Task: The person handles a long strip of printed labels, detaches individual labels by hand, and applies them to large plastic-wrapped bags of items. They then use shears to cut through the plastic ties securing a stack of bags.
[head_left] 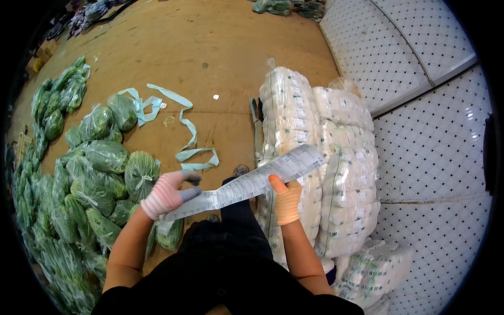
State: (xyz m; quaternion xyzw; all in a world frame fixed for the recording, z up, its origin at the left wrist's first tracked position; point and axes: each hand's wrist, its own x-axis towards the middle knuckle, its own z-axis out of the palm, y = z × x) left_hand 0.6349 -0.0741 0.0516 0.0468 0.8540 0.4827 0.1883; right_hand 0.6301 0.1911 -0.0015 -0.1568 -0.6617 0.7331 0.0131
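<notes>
So the person's right hand [286,200], in an orange-striped knit glove, is pinching a long strip of printed white paper labels [244,185] between thumb and fingers, and the strip is stretching across in front of their body. The left hand [164,193], in a pink-striped glove with grey fingertips, is hovering around the strip's other end, thumb and finger parted, can't tell if it's gripping. Clear bags of green vegetables [106,157] are piling up left, white plastic-wrapped bundles [346,176] are standing right.
</notes>
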